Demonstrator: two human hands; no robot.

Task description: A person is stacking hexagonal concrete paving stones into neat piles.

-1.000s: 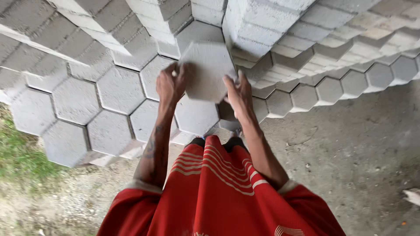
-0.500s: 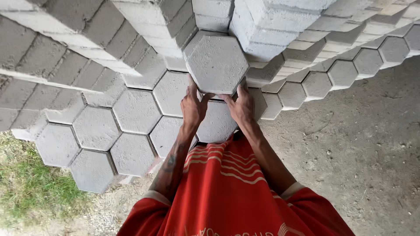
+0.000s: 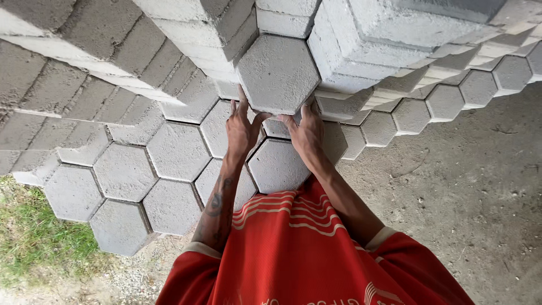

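Both my hands hold one grey hexagonal concrete paver (image 3: 278,72) by its near edge. My left hand (image 3: 241,129) grips the paver's lower left side, fingers up along it. My right hand (image 3: 305,131) grips its lower right side. The paver is lifted flat, level with the tops of the tall stacks of pavers (image 3: 389,39) behind it. Below my hands lies a lower layer of hexagonal pavers (image 3: 175,152) set side by side. My red shirt fills the bottom of the view.
Stacks of grey pavers rise on the left (image 3: 84,51) and right, with more hexagons stepping away at the far right (image 3: 480,85). Bare dirt ground (image 3: 468,192) lies to the right. Grass (image 3: 34,248) grows at the lower left.
My hands have carried the paver up and away from me, from over the low layer to the height of the tall stacks.
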